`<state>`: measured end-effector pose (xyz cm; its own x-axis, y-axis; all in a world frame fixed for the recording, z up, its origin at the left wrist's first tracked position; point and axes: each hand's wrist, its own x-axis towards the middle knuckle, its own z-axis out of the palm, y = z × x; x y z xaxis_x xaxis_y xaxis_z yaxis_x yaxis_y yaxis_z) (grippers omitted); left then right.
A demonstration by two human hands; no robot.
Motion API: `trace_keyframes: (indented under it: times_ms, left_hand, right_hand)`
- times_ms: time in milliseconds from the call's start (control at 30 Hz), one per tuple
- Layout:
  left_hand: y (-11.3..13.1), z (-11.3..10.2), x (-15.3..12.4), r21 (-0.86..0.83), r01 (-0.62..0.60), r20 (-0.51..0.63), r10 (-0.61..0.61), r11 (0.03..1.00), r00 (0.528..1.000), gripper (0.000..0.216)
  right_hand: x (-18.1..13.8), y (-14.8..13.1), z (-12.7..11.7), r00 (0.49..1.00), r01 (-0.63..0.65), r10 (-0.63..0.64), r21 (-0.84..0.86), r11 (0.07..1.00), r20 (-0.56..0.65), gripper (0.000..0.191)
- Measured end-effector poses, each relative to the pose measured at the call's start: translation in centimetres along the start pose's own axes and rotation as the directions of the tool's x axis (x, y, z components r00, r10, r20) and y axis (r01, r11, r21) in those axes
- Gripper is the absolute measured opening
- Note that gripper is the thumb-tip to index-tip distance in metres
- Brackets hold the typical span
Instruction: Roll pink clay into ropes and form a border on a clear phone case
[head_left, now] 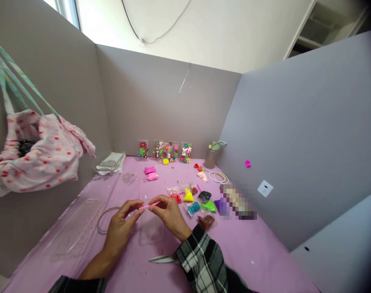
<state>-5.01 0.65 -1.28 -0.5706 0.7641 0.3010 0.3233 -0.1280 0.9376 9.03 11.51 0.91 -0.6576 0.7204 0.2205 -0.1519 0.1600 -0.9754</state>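
Note:
My left hand (122, 225) and my right hand (169, 214) meet above the purple table cover (240, 248), each pinching one end of a thin pink stick (149, 206) held level between them. A thin hoop-like headband (103, 219) lies on the cover just left of my left hand. Under my hands lies a clear plastic sheet (150, 232). Several small bags of coloured clay (195, 202) in red, yellow, teal, green, black and brown lie just right of my right hand.
Grey partition walls enclose the desk. Clear packs with clay flower figures (164, 151) stand along the back wall, with pink clay pieces (150, 173) before them. A lidded cup (212, 154) and rings (218, 177) sit back right. A floral cloth bag (36, 154) hangs left. A clear tray (78, 232) lies left.

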Motion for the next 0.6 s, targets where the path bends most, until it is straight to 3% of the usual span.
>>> trace_keyframes:
  times_ms: [600]
  left_hand:
    - [0.49,0.0,-0.04,0.005,0.001,0.008,-0.001,1.0,1.0,0.032]
  right_hand:
    - [0.14,0.41,-0.22,0.997,0.064,-0.067,-0.113,0.992,-0.028,0.01]
